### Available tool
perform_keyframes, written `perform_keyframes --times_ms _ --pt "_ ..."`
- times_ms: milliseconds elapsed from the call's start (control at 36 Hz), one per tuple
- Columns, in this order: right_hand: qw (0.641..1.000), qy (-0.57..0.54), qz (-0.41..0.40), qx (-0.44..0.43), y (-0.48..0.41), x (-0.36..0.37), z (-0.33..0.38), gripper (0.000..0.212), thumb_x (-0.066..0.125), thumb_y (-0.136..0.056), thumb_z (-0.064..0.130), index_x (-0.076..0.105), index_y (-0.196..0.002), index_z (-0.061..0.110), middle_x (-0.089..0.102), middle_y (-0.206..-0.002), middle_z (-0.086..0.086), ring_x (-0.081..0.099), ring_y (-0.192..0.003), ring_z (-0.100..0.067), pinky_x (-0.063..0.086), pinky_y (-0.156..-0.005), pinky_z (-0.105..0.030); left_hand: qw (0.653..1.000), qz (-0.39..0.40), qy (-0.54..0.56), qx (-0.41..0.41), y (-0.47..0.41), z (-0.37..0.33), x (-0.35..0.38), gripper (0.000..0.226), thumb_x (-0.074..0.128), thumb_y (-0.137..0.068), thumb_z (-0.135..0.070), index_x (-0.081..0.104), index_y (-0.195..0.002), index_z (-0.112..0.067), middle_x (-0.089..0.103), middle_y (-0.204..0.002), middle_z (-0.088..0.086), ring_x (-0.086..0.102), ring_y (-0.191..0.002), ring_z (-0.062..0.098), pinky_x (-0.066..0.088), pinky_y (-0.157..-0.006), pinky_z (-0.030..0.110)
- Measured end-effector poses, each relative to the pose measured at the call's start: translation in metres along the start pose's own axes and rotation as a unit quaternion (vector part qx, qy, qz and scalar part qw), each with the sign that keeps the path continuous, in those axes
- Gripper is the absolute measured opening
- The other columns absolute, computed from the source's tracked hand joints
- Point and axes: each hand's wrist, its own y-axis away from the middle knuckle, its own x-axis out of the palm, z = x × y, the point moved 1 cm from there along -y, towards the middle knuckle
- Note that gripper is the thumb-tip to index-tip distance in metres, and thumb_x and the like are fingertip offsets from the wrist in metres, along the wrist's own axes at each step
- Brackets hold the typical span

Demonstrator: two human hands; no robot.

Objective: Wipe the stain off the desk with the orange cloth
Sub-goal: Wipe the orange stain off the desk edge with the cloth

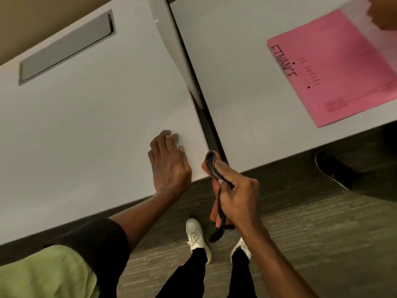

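My right hand [237, 195] is shut on the orange cloth [216, 214], a folded cloth with a dark edge. The cloth hangs off the front corner of the white desk [86, 125], partly over the floor. Its upper end touches the desk's near right corner. My left hand [168, 162] lies flat on the desk, fingers spread, just left of the cloth. I see no clear stain on the desk surface.
A second white desk [247, 82] stands to the right across a dark gap [206, 121]. A pink folder [335, 67] lies on it, with another person's hand [384, 11] at its far corner. That person's dark shoe [335, 168] is on the floor. A grey cable hatch [66, 48] sits far left.
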Motion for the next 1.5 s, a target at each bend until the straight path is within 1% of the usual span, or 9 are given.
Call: perform_keyframes --times_ms 83,389,528,722,972,1083,1222,1361,1500 --pt "1.0 0.0 0.014 -0.007 -0.027 0.003 0.009 0.05 0.067 -0.092 -0.006 0.068 -0.136 0.018 0.076 -0.127 0.002 0.076 -0.109 -0.016 0.064 -0.093 -0.032 1.0 0.001 -0.002 -0.003 0.0 0.0 0.001 0.035 0.05 -0.106 -0.022 0.05 -0.139 -0.013 0.043 -0.152 0.009 0.043 -0.139 0.031 0.042 -0.112 0.05" --pt "0.997 0.047 0.022 -0.062 -0.159 0.037 0.048 0.039 0.061 -0.095 -0.002 0.073 -0.13 0.013 0.077 -0.123 -0.005 0.071 -0.116 -0.017 0.048 -0.098 -0.008 1.0 -0.006 -0.018 0.012 0.001 0.002 0.0 0.04 0.043 -0.107 -0.028 0.053 -0.141 -0.01 0.046 -0.153 0.012 0.043 -0.139 0.033 0.043 -0.112 0.05" --pt "0.995 0.082 0.012 -0.063 -0.13 0.035 0.041 0.048 0.063 -0.094 -0.004 0.069 -0.136 0.019 0.077 -0.125 -0.007 0.073 -0.114 -0.026 0.059 -0.103 -0.039 1.0 -0.007 -0.026 0.011 0.0 0.003 0.002 0.04 0.043 -0.107 -0.028 0.054 -0.141 -0.01 0.046 -0.152 0.012 0.044 -0.139 0.033 0.044 -0.112 0.049" --pt "0.999 0.041 -0.003 0.002 -0.03 0.012 0.013 0.052 0.068 -0.093 -0.006 0.067 -0.137 0.022 0.073 -0.131 0.001 0.069 -0.114 -0.011 0.047 -0.091 0.0 1.0 -0.012 -0.021 0.017 0.0 0.003 0.002 0.042 0.039 -0.107 -0.03 0.054 -0.141 -0.01 0.046 -0.152 0.012 0.044 -0.14 0.032 0.043 -0.112 0.047" --pt "0.998 0.041 -0.036 0.04 0.042 0.0 0.011 0.051 0.064 -0.093 -0.009 0.068 -0.135 0.02 0.077 -0.124 -0.007 0.078 -0.099 -0.022 0.066 -0.087 -0.039 0.999 -0.005 0.003 0.031 -0.002 0.008 -0.001 0.04 0.036 -0.108 -0.029 0.055 -0.139 -0.011 0.046 -0.152 0.011 0.044 -0.137 0.031 0.042 -0.109 0.042" --pt "0.994 -0.001 -0.075 0.081 0.051 -0.01 0.029 0.048 0.065 -0.096 -0.004 0.068 -0.135 0.023 0.075 -0.125 0.007 0.07 -0.093 0.006 0.056 -0.075 -0.006 0.998 0.002 0.047 0.041 -0.002 0.011 -0.006 0.041 0.034 -0.108 -0.03 0.054 -0.139 -0.012 0.045 -0.15 0.009 0.042 -0.137 0.027 0.039 -0.11 0.039" --pt "0.992 -0.027 -0.122 0.015 0.044 -0.015 0.064 0.047 0.061 -0.1 -0.003 0.061 -0.143 0.016 0.068 -0.118 0.015 0.061 -0.078 0.028 0.047 -0.063 0.003 0.981 -0.012 0.192 0.01 -0.001 0.023 -0.013 0.035 0.045 -0.111 -0.026 0.055 -0.14 -0.01 0.051 -0.149 0.009 0.046 -0.138 0.026 0.043 -0.114 0.042" --pt "0.981 0.133 -0.099 -0.104 0.012 0.009 0.069 0.059 0.064 -0.098 0.001 0.049 -0.154 0.013 0.063 -0.147 -0.01 0.068 -0.126 -0.027 0.057 -0.107 -0.045 0.98 0.012 0.199 0.004 0.019 0.075 -0.037 0.054 0.041 -0.115 -0.043 0.044 -0.158 -0.009 0.035 -0.169 0.007 0.032 -0.158 0.021 0.031 -0.128 0.034" --pt "0.951 0.251 -0.038 -0.179 -0.003 0.055 0.045 0.06 0.059 -0.099 -0.001 0.046 -0.156 0.009 0.056 -0.153 -0.016 0.058 -0.138 -0.034 0.048 -0.116 -0.05 0.992 0.032 0.115 -0.049 0.042 0.16 -0.058 0.067 0.031 -0.114 -0.053 0.036 -0.165 -0.01 0.022 -0.18 0.007 0.015 -0.168 0.024 0.019 -0.137 0.045"
